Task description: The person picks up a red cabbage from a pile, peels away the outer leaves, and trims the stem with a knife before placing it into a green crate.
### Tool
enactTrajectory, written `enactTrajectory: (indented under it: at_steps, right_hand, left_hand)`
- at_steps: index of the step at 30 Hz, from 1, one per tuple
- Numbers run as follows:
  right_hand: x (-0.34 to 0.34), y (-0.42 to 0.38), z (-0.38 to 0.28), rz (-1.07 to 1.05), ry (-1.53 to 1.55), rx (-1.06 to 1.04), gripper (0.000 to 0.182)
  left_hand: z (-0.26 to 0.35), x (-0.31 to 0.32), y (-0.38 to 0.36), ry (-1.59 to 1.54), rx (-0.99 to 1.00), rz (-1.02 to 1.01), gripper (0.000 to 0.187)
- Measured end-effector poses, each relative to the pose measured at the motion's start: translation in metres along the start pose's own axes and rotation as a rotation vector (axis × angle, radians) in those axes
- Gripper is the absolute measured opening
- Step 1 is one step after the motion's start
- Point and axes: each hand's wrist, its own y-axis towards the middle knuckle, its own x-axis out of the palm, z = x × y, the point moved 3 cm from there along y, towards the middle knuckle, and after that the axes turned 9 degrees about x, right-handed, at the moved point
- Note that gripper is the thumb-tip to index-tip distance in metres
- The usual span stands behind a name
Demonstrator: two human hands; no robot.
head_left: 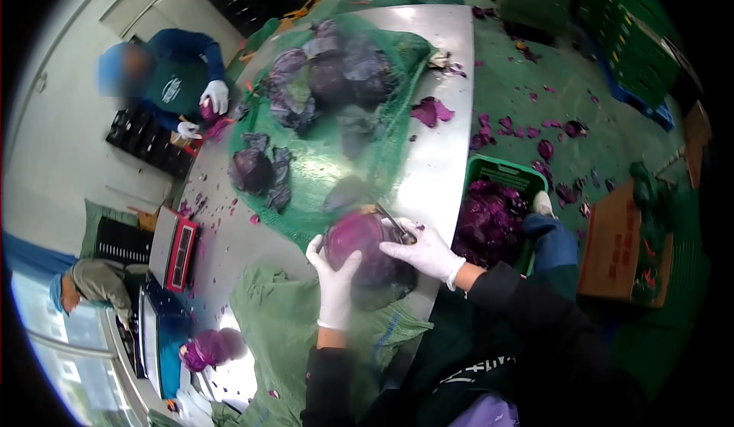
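Note:
A purple cabbage (354, 240) is held between my two white-gloved hands over the metal table (436, 144). My left hand (334, 282) wraps its left side, thumb and fingers bent against it. At its right, my right hand (420, 250) grips a knife (391, 219) with a dark blade, close to the cabbage's stem end. Dark outer leaves lie under and beside the cabbage. Beyond my hands a green mesh sack (321, 165) is spread, bearing several dark cabbages (329, 75) with loose leaves. A pale green cloth sack (279, 312) lies just left of my left hand.
A green crate (507, 173) of purple leaves stands right of the table. A co-worker (180, 75) handles cabbage across the table; another person (99, 285) is at far left. Trimmed cabbages (210, 349), a red scale (180, 251), and a cardboard box (612, 255) are around.

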Motion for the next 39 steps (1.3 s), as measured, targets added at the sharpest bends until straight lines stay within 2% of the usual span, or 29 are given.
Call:
enactTrajectory:
  at_steps: [2, 3, 4, 5, 6, 8, 9, 10, 12, 15, 18, 20, 22, 27, 30, 35, 38, 39]
  right_hand:
    - [-0.008, -0.029, 0.005, 0.112, -0.030, -0.033, 0.060]
    - [-0.015, -0.046, 0.021, 0.204, 0.004, -0.074, 0.055]
    - [-0.019, -0.059, 0.034, 0.266, 0.025, -0.127, 0.050]
    - [-0.028, -0.069, 0.031, 0.106, 0.177, 0.084, 0.047]
    - [-0.036, -0.073, 0.042, 0.130, 0.105, -0.018, 0.048]
    - [-0.052, -0.078, 0.043, 0.367, -0.200, -0.223, 0.044]
    - [-0.059, -0.081, 0.043, 0.318, -0.208, -0.284, 0.045]
    - [-0.063, -0.083, 0.037, 0.272, -0.243, -0.242, 0.046]
    - [-0.064, -0.079, 0.041, 0.279, -0.494, -0.254, 0.037]
    - [-0.066, -0.079, 0.036, 0.179, -0.661, -0.161, 0.024]
    - [-0.065, -0.079, 0.049, 0.142, -0.672, -0.241, 0.026]
    - [-0.070, -0.081, 0.042, 0.066, -0.572, -0.204, 0.022]
    - [-0.075, -0.082, 0.045, 0.016, -0.487, -0.174, 0.021]
    - [-0.086, -0.081, 0.049, -0.106, -0.472, 0.025, 0.025]
    - [-0.089, -0.072, 0.061, -0.018, -0.631, -0.164, 0.030]
    - [-0.091, -0.069, 0.051, -0.124, -0.612, 0.142, 0.039]
    - [-0.082, -0.057, 0.064, -0.060, -0.630, 0.005, 0.042]
    - [-0.083, -0.053, 0.069, -0.078, -0.675, -0.012, 0.043]
  left_hand:
    - [0.009, 0.020, -0.008, 0.027, 0.020, -0.063, 0.088]
    - [-0.001, 0.025, -0.006, 0.220, 0.072, -0.262, 0.096]
    - [0.008, 0.040, -0.013, 0.229, 0.082, -0.295, 0.091]
    - [0.004, 0.044, -0.013, 0.280, 0.094, -0.335, 0.093]
    - [0.001, 0.047, -0.013, 0.335, 0.108, -0.375, 0.095]
    - [0.006, 0.057, -0.010, 0.353, 0.088, -0.419, 0.096]
    - [0.008, 0.060, -0.007, 0.401, 0.102, -0.437, 0.095]
    - [0.008, 0.063, -0.006, 0.452, 0.130, -0.471, 0.093]
    - [0.009, 0.070, -0.004, 0.553, 0.192, -0.530, 0.089]
    - [0.013, 0.079, -0.004, 0.548, 0.158, -0.520, 0.094]
    - [0.016, 0.084, -0.008, 0.563, 0.155, -0.495, 0.097]
    - [0.019, 0.089, -0.011, 0.602, 0.173, -0.489, 0.098]
    - [0.020, 0.091, -0.012, 0.740, 0.296, -0.531, 0.098]
    - [0.027, 0.109, -0.019, 0.884, 0.405, -0.533, 0.102]
    - [0.030, 0.120, -0.020, 0.970, 0.410, -0.508, 0.101]
    - [0.031, 0.122, -0.020, 0.960, 0.385, -0.477, 0.099]
    - [0.025, 0.115, -0.019, 0.912, 0.351, -0.424, 0.098]
    - [0.021, 0.116, -0.016, 0.925, 0.406, -0.417, 0.100]
